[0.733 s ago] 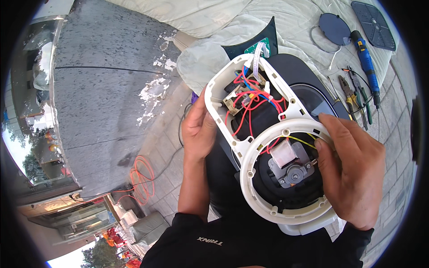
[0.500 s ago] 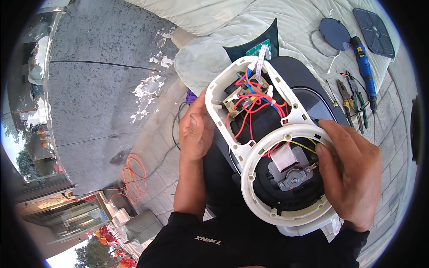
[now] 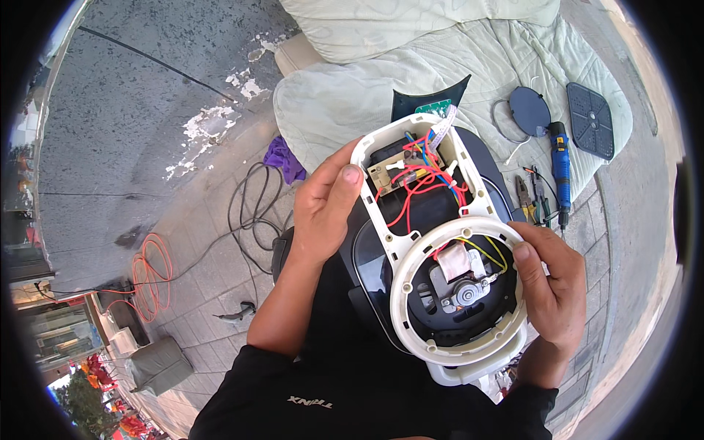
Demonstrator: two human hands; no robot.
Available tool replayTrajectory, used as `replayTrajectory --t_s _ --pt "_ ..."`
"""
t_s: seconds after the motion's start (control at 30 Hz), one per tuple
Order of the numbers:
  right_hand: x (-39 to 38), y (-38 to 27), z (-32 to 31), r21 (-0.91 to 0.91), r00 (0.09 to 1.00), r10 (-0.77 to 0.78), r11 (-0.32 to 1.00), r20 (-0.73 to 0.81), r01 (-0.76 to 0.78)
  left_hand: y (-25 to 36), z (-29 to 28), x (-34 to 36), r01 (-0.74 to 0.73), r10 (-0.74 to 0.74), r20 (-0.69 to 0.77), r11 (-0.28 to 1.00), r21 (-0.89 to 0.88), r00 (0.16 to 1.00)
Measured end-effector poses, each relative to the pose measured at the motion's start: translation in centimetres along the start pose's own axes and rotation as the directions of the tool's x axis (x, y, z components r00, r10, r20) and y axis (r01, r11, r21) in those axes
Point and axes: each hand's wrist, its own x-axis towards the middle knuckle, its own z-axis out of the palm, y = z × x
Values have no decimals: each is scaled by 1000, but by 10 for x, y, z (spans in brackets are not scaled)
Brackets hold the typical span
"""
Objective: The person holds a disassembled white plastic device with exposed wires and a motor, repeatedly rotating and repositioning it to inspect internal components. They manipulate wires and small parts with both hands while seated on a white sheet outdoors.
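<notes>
Head view: white housing [image 3: 398, 246] over black base [image 3: 370, 253]. Left hand [image 3: 324, 214] grips housing's side, thumb on edge; right hand [image 3: 554, 282] grips its ring [image 3: 401, 297]. With red wires [image 3: 460, 199] and motor [image 3: 467, 295] exposed, steady hold, fingertips clear of both, seems safest.

I make out an off-white frame [image 3: 400, 247] with bright red wires [image 3: 411, 188], a blue wire [image 3: 444, 177] and yellow wires [image 3: 494, 248] against black, a tan circuit board [image 3: 387, 174] and a silver-grey motor [image 3: 467, 295]. The quilt [image 3: 345, 99] looks pale green to me, the cloth [image 3: 283, 159] purple, the coiled cord [image 3: 149, 286] orange. I see a blue-and-black power screwdriver [image 3: 560, 165], a charcoal plate [image 3: 590, 122] patterned with radiating lines, and a black shirt [image 3: 257, 392] bearing pale lettering.
</notes>
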Motion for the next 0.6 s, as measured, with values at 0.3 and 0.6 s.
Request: replayTrajectory --t_s 0.3,0.6 --pt "114 -1 17 380 914 -13 912 405 -156 0 -1 -3 -46 44 43 999 29 998" --pt "131 0 38 217 909 -92 976 406 1 -10 -3 -7 -90 89 13 994 54 996"
